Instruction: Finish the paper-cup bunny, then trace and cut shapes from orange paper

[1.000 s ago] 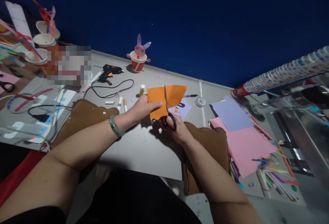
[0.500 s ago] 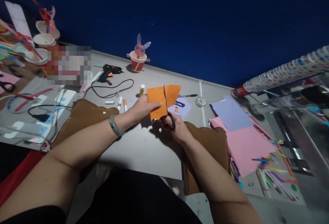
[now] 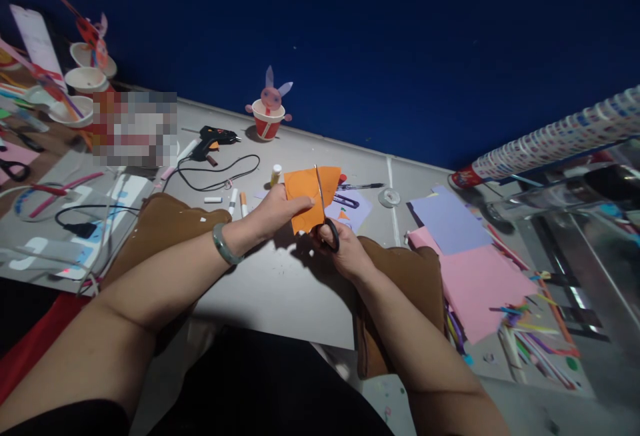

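Observation:
Orange paper (image 3: 300, 187) is pinched by its left edge in my left hand (image 3: 277, 211), with the thumb lying across its front. My right hand (image 3: 349, 248) grips a pair of black-handled scissors (image 3: 332, 236), its fingers through the loops. The blades run upward across the paper, splitting off a flap on the right. Faint curved outlines show on the orange sheet. Behind it lie a lilac paper piece (image 3: 361, 211), a purple cutter (image 3: 349, 201) and a dark pen (image 3: 367, 187), partly covered.
A glue gun (image 3: 215, 141) and its looped cable lie at the back left. A red paper cup with a rabbit figure (image 3: 267, 119) stands near the wall. A tape roll (image 3: 389, 197) and pink paper (image 3: 485, 283) are on the right. Brown cushions (image 3: 400, 283) lie under both forearms.
The orange flap right of the blades has folded back and looks narrower, uncovering a red object and more of the pen. My right hand and the scissors have shifted slightly left.

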### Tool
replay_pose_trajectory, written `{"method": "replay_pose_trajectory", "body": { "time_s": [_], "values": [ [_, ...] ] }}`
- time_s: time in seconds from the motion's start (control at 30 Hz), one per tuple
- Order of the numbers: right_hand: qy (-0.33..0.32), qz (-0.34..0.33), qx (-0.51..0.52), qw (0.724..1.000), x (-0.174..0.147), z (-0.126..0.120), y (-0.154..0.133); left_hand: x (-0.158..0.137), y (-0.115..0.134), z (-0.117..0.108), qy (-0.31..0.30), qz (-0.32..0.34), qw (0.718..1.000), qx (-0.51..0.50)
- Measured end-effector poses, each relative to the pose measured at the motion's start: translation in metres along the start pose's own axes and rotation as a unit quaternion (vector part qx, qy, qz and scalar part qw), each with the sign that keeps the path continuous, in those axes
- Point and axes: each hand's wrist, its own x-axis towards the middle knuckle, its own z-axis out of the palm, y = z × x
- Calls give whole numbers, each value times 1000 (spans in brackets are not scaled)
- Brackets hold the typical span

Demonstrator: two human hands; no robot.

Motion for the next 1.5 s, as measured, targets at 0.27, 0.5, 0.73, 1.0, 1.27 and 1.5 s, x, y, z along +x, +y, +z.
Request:
{"method": "replay_pose_trajectory", "body": {
  "time_s": [0.27, 0.5, 0.73, 1.0, 1.27, 1.5],
  "values": [
    [-4, -8, 5, 1000, 1, -1, 1, -1, 1, 2, 14, -5, 1000, 4],
    [65, -55, 24, 996, 4, -2, 5, 1, 4, -1, 24, 24, 999, -17],
    [173, -204, -114, 957, 1, -6, 2, 14, 11, -13, 112, 135, 983, -47],
    [58, -148, -343, 926, 4, -1, 12, 11, 22, -10, 126, 135, 982, -48],
    [120, -140, -155, 971, 5, -6, 13, 9, 19, -12, 73, 67, 995, -4],
    [144, -160, -43, 976, 5, -2, 5, 6, 13, -6, 7, 16, 1000, 22]
  ]
}}
